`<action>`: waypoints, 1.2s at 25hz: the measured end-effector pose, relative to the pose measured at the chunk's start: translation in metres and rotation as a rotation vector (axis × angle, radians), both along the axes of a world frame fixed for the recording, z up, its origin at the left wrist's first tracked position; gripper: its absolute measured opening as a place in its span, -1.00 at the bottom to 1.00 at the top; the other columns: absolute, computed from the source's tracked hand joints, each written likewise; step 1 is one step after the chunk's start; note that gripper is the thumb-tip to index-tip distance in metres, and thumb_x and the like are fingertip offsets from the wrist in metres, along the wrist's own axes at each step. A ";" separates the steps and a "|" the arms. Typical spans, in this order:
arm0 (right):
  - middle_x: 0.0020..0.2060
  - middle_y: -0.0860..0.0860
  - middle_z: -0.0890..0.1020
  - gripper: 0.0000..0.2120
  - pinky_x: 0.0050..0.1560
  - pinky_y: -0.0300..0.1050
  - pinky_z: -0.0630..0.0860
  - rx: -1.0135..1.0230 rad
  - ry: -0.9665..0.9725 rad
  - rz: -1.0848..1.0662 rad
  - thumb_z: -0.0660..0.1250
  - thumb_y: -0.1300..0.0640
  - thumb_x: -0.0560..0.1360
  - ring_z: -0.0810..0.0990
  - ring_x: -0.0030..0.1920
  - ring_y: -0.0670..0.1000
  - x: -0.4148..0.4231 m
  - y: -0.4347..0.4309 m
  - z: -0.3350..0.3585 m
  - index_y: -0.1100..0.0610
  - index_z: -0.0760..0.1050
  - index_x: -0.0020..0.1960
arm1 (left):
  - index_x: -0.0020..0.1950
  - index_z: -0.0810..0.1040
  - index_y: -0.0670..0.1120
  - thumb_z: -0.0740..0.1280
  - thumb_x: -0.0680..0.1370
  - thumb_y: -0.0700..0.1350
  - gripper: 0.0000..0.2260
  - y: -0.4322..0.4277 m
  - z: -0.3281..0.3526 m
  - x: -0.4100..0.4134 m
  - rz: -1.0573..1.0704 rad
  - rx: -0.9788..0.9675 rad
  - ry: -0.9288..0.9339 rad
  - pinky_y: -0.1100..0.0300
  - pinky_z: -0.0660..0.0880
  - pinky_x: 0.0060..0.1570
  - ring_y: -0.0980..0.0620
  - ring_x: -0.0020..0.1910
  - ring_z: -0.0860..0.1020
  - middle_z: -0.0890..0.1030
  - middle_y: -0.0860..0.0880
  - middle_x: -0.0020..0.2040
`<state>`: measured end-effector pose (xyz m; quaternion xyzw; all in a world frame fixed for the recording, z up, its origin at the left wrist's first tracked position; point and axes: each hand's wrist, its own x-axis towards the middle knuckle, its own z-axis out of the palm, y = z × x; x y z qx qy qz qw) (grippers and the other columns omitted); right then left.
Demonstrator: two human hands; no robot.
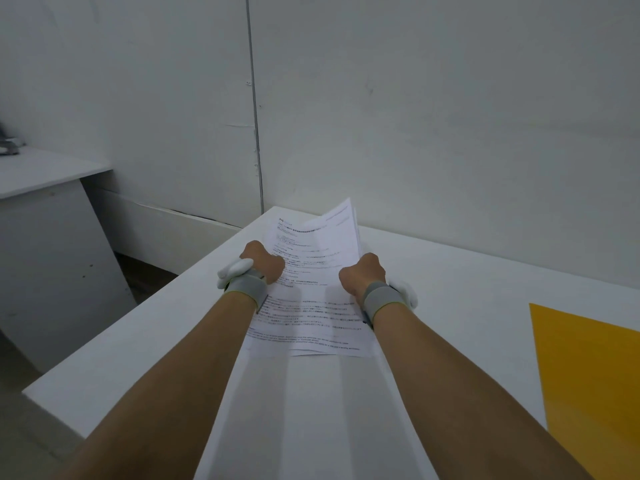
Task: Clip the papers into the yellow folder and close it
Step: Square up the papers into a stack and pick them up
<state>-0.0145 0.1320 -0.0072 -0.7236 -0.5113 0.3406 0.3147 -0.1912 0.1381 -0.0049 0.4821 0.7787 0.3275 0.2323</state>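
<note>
A loose stack of printed white papers point(311, 258) is held over the white table, its sheets fanned apart at the far end. My left hand point(261, 263) grips the stack's left edge. My right hand point(363, 275) grips its right edge. Both wrists carry grey bands with white pieces attached. The yellow folder point(588, 375) lies flat on the table at the right, well apart from the papers, and the frame's right edge cuts it off. No clip is visible.
The white table point(156, 341) has its left edge close to my left arm, with floor below. A grey desk point(45, 188) stands at the far left. A white wall point(415, 116) runs right behind the table.
</note>
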 end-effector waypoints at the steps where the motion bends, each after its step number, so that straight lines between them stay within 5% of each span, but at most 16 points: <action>1: -0.09 0.10 0.45 -0.89 -0.28 -0.15 0.42 0.033 0.044 -0.017 0.21 0.33 0.50 0.45 -0.21 0.05 0.003 -0.004 0.002 0.25 0.36 0.02 | 0.13 0.50 -0.20 0.26 0.50 -0.22 -0.79 -0.003 0.003 0.003 0.028 0.047 -0.051 0.11 0.41 -0.07 -0.14 -0.13 0.55 0.59 -0.15 -0.03; 4: -0.02 0.09 0.50 -0.71 -0.12 -0.16 0.44 0.141 0.155 -0.015 0.19 0.31 0.48 0.50 -0.09 0.10 0.014 -0.016 0.018 0.26 0.41 0.19 | 0.31 0.37 -0.16 0.23 0.53 -0.24 -0.66 -0.019 0.021 0.019 0.011 0.196 -0.179 0.16 0.34 -0.09 0.01 -0.21 0.46 0.51 -0.10 0.03; 9: -0.13 0.00 0.57 -0.83 -0.10 -0.13 0.52 0.444 0.373 -0.004 0.20 0.32 0.49 0.56 -0.09 0.08 0.051 -0.043 0.054 0.15 0.45 0.05 | 0.31 0.29 -0.23 0.18 0.61 -0.19 -0.71 -0.048 0.064 0.045 -0.111 0.509 -0.294 0.18 0.36 -0.10 -0.05 -0.10 0.44 0.45 -0.06 0.01; 13: -0.14 0.04 0.56 -0.86 -0.19 -0.20 0.55 0.597 0.431 -0.019 0.21 0.34 0.51 0.54 -0.20 -0.01 0.080 -0.069 0.078 0.16 0.44 0.03 | 0.26 0.26 -0.25 0.16 0.62 -0.20 -0.76 -0.067 0.084 0.070 -0.211 0.683 -0.293 0.29 0.39 -0.31 -0.02 -0.16 0.48 0.47 -0.06 -0.03; 19: -0.11 0.04 0.62 -0.87 -0.04 0.02 0.63 0.560 0.413 -0.033 0.37 0.20 0.50 0.62 -0.11 0.09 0.107 -0.092 0.074 0.16 0.50 0.03 | 0.32 0.25 -0.18 0.27 0.59 -0.11 -0.63 -0.094 0.085 0.093 -0.260 0.650 -0.345 0.41 0.41 -0.33 -0.01 -0.10 0.53 0.49 -0.03 0.02; 25: -0.03 0.06 0.62 -0.88 0.12 0.07 0.59 0.554 0.372 0.017 0.22 0.22 0.59 0.60 0.01 0.13 0.112 -0.101 0.075 0.13 0.48 0.10 | 0.15 0.23 -0.14 0.15 0.64 -0.14 -0.85 -0.106 0.089 0.105 -0.264 0.608 -0.321 0.32 0.39 -0.38 0.08 -0.23 0.51 0.49 -0.09 0.00; 30: -0.04 0.05 0.59 -0.86 0.06 0.04 0.58 0.608 0.437 0.000 0.18 0.23 0.60 0.58 -0.03 0.10 0.113 -0.106 0.094 0.14 0.45 0.13 | 0.17 0.26 -0.17 0.18 0.63 -0.13 -0.82 -0.113 0.108 0.109 -0.257 0.661 -0.334 0.30 0.41 -0.36 0.13 -0.25 0.50 0.47 -0.04 -0.04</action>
